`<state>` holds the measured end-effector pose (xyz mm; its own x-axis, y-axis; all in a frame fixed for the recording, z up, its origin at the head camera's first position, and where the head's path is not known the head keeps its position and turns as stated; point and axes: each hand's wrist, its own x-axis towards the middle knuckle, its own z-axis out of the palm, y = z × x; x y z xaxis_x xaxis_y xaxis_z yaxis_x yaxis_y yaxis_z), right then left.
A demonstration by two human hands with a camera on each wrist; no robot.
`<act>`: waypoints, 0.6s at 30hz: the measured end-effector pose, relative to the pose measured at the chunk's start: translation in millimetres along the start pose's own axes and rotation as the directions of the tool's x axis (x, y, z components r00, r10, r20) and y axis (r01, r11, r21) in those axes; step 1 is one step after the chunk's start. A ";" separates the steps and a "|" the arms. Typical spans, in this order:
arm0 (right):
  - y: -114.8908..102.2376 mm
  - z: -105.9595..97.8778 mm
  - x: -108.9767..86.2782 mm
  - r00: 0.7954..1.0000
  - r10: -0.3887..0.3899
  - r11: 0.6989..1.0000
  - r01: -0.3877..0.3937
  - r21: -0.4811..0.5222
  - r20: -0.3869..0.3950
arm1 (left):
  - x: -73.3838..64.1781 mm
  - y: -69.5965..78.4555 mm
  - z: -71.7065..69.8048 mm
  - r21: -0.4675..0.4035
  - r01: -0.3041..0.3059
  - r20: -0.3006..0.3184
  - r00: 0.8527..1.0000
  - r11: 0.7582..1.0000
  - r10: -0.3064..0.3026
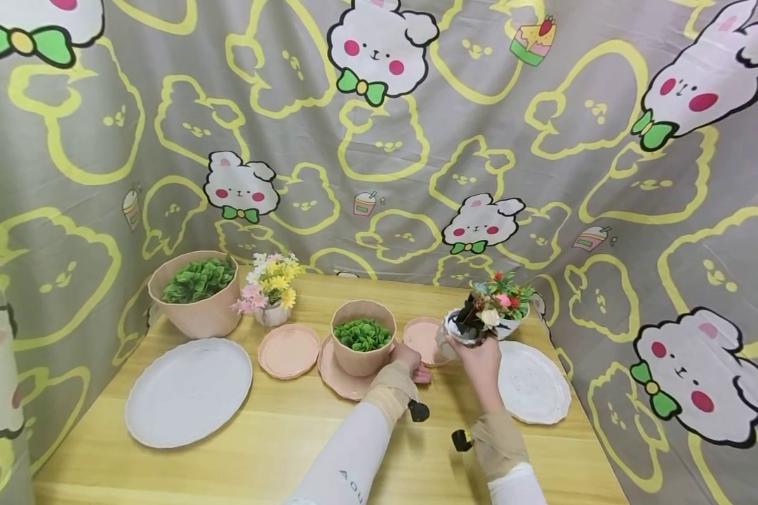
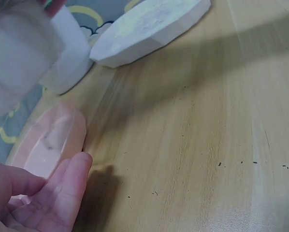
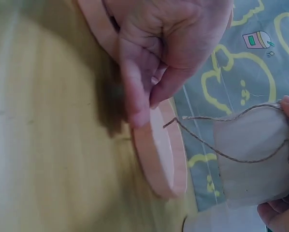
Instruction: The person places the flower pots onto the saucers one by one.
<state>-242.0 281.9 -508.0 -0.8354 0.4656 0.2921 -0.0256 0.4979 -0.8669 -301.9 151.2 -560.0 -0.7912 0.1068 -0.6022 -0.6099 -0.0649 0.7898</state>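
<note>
In the head view my right hand (image 1: 482,361) grips a small white flowerpot (image 1: 444,338) of mixed artificial flowers, lifted and tilted near the right small pink saucer (image 1: 422,338). Twine hangs from this flowerpot (image 3: 248,169) in the right wrist view, my right fingers (image 3: 280,212) around its sides. My left hand (image 1: 410,359) is low by the near edge of that saucer, its fingers (image 2: 77,174) extended and loose. Whether they touch the rim is unclear. Left of this hand, a pink pot (image 1: 361,361) of green leaves stands on a larger pink saucer (image 1: 335,379).
Behind the right hand is a white pot of red flowers (image 1: 510,326); a white plate (image 1: 533,384) lies right of it. On the left are a large pink pot (image 1: 196,319), a daisy pot (image 1: 273,315), a pink saucer (image 1: 288,351) and a large white plate (image 1: 189,393). Patterned curtains (image 1: 379,231) border the table.
</note>
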 end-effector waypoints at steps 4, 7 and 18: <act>-3.3 17.2 14.3 0.999 -0.051 0.998 0.051 0.024 0.005 | 8.4 -0.5 -0.9 0.004 0.030 -0.018 0.999 1.000 -0.030; -0.1 29.4 21.2 0.998 -0.062 0.998 0.061 0.035 0.019 | 11.4 -0.2 -1.0 0.000 0.043 -0.039 0.998 0.999 -0.043; 16.0 59.5 24.7 0.996 0.001 0.998 0.005 -0.062 0.090 | -8.4 3.6 -6.7 0.042 -0.001 0.009 1.000 0.999 0.001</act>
<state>-295.7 257.8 -538.7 -0.8816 0.3981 0.2538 0.0047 0.5449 -0.8385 -297.7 143.4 -552.9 -0.7911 0.1159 -0.6006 -0.6067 -0.0237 0.7946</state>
